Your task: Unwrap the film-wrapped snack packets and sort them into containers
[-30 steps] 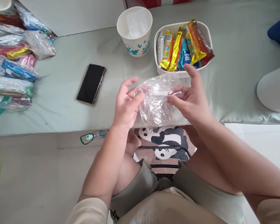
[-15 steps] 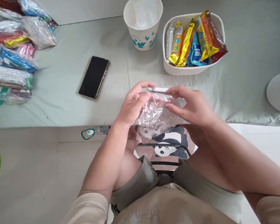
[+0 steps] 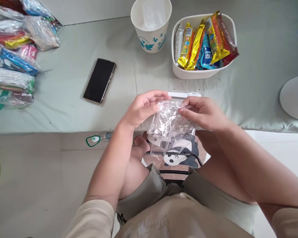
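A crinkled clear plastic bag (image 3: 167, 122) spans the space between my hands at the bed's front edge, its lower part hanging over the edge. My left hand (image 3: 145, 107) has its thumb against the bag's upper left corner; its longer fingers reach forward past it, and part of the grip is hidden. On the right side, my right hand (image 3: 203, 112) pinches the bag between thumb and fingers. Just beyond the fingertips lies a slim white utility knife (image 3: 182, 95), flat on the sheet and partly covered by my left fingers.
Behind stand a patterned paper cup (image 3: 152, 41) with clear plastic inside and a white bin (image 3: 193, 74) of wrapped snacks. A phone (image 3: 99, 81) lies left of my hands, near a heap of packaged snacks (image 3: 17, 59). A white rounded object (image 3: 295, 96) sits at right.
My left fingers have come down and the right hand has closed more on the bag. The bag has shifted and hangs lower. The knife now shows more of its length on the sheet.
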`<move>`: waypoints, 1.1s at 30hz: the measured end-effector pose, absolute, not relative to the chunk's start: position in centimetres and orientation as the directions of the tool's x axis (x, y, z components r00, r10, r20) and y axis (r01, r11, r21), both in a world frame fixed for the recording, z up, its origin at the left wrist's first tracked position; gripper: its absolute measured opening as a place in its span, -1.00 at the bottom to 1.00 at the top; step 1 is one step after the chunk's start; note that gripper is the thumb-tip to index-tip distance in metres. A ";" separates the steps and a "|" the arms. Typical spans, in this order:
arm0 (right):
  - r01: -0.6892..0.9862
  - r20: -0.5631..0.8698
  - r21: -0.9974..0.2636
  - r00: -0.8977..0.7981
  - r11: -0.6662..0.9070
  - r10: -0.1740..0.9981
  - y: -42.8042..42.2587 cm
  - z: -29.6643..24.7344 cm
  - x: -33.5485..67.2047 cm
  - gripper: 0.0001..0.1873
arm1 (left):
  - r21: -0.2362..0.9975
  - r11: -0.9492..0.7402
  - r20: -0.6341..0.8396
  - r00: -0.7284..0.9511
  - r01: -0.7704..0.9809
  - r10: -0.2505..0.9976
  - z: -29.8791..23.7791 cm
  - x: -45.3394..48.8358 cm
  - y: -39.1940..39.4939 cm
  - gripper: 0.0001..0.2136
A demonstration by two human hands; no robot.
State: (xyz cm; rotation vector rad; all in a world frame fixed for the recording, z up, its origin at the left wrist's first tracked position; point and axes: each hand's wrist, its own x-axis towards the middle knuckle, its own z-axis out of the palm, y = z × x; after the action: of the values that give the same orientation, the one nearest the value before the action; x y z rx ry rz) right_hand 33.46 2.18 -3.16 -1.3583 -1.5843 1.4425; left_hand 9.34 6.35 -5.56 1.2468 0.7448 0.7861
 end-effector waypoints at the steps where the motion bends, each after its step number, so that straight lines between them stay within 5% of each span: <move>1: 0.297 -0.201 -0.949 -0.299 -0.109 0.933 2.2 -3.2 33.4 -0.69 | 0.986 0.142 -0.072 0.530 -0.091 0.845 -5.6 9.4 6.3 -0.57; 7: 0.339 -0.229 -0.933 -0.303 -0.120 0.925 2.4 -3.2 33.8 -0.71 | 0.993 0.074 -0.100 0.336 0.090 0.936 -5.8 9.5 6.3 -0.63; 13: 0.264 -0.204 -0.955 -0.238 -0.139 0.949 2.5 -3.5 34.0 -0.54 | 0.990 0.139 -0.131 0.264 -0.013 0.956 -5.9 8.7 6.8 -0.69; 15: 0.215 -0.197 -0.965 -0.229 -0.148 0.953 2.5 -3.5 33.8 -0.49 | 0.994 0.103 -0.089 0.266 -0.037 0.960 -6.4 8.8 6.8 -0.75; 19: 0.189 -0.204 -0.969 -0.255 -0.158 0.945 2.4 -3.2 33.5 -0.46 | 0.994 -0.099 0.079 0.296 0.052 0.952 -6.9 9.3 6.8 -0.48; 23: 0.221 -0.237 -0.960 -0.328 -0.169 0.914 2.5 -3.0 33.5 -0.46 | 0.974 -0.217 0.184 0.326 0.070 0.927 -6.5 9.6 6.7 -0.71; 33: 0.291 -0.217 -0.948 -0.299 -0.127 0.929 2.7 -2.9 34.0 -0.28 | 0.973 0.189 -0.155 0.229 -0.134 0.961 -6.0 9.9 6.4 -0.66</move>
State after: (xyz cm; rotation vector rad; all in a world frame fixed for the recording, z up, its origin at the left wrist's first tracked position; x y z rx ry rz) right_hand 34.00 2.66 -2.94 -1.3725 -1.5793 1.4564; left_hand 9.88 6.35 -6.05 1.0664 1.0162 0.9948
